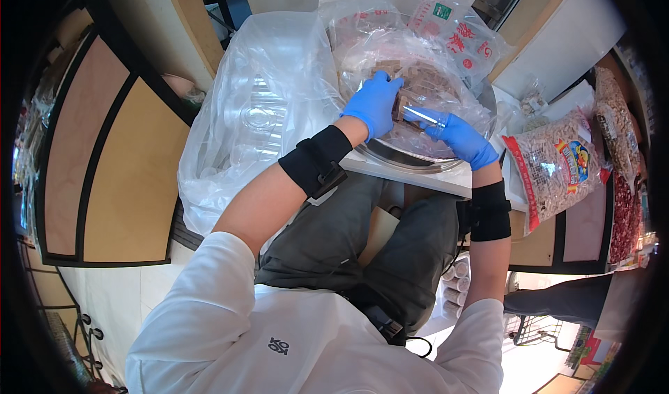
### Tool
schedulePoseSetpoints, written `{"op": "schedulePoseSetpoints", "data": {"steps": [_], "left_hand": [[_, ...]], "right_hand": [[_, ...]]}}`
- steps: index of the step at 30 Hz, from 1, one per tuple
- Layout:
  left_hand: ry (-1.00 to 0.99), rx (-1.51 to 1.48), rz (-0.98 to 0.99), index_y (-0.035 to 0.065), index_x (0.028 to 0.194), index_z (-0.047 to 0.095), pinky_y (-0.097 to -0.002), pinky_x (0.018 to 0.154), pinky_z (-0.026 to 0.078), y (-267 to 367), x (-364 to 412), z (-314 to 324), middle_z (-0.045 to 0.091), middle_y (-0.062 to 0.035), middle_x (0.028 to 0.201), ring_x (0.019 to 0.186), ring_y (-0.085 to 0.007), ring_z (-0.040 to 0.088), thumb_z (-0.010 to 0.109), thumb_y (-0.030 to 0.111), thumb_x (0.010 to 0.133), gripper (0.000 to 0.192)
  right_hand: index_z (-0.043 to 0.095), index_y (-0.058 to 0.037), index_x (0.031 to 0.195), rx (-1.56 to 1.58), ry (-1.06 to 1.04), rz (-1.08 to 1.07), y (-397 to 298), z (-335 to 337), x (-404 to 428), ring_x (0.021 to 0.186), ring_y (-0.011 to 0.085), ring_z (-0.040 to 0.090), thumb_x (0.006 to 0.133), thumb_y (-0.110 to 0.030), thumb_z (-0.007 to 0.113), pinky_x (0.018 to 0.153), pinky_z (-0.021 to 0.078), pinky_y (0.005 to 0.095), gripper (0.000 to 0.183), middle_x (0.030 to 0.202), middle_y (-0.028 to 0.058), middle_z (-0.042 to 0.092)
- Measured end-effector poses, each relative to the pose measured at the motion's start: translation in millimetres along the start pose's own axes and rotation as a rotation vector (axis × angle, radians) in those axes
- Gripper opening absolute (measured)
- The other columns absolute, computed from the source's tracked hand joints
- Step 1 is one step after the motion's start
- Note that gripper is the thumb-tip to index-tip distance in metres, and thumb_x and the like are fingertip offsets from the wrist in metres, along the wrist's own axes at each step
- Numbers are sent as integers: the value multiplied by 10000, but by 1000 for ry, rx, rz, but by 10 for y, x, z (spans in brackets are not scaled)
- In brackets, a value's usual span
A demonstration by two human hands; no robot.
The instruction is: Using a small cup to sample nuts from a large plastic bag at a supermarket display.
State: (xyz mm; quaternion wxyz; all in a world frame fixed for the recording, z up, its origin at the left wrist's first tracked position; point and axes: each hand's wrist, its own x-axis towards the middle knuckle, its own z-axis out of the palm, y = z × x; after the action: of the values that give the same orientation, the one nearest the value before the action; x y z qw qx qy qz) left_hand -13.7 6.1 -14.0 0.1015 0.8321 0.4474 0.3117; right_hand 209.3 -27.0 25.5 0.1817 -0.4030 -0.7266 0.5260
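My right hand (465, 139), in a blue glove, grips a clear plastic jar (433, 116) tilted on its side. Brown blocks (401, 107) show at the jar's left end. My left hand (372, 104), also gloved in blue, is beside that end with its fingers curled over the brown pieces; whether it pinches one is hidden. Beneath both hands is a round metal basin (413, 160) lined with a clear plastic bag (360, 54). More small brown blocks (426, 78) are heaped in the bag.
Left of the basin stands a large translucent bag (214, 132) of clear plastic jars (261, 114). A printed bag of pale pieces (559, 159) leans at the right on a white surface. Wood-panelled units (130, 185) flank me. Another person's dark-trousered leg (559, 300) shows at lower right.
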Motion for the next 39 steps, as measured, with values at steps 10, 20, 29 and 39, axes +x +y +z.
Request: {"op": "schedulePoseSetpoints", "data": {"steps": [10,20,29,39], "left_hand": [[-16,-29,45,61,1273,480,-405,878,488,70,6,-70,485,-205,1160,1002,-379,559,769,108,635,702],[117,-99,-111,65,1303,453,-401,940,461,126,-9,-91,457,-202,1209,1086,-385,517,830,111,588,810],[138,-24,-23,85,1314,447,-405,956,454,92,-23,-33,421,-213,1281,1133,-398,492,787,84,627,766],[58,-30,-4,95,1334,436,-397,925,473,145,-1,-94,456,-207,1236,1084,-381,532,799,127,624,798]], "right_hand": [[540,-11,1297,80,6,-191,-10,32,-35,1176,171,527,900,-170,556,991,383,281,428,1303,82,573],[660,-35,1124,192,741,-179,310,35,52,714,38,510,851,-131,659,638,423,202,290,922,-7,671],[670,-12,1079,50,595,-51,130,170,85,682,55,552,797,-177,752,602,449,212,337,855,8,670],[706,8,888,40,670,-62,109,149,62,695,88,610,736,-138,797,676,491,249,229,799,56,698]]}}
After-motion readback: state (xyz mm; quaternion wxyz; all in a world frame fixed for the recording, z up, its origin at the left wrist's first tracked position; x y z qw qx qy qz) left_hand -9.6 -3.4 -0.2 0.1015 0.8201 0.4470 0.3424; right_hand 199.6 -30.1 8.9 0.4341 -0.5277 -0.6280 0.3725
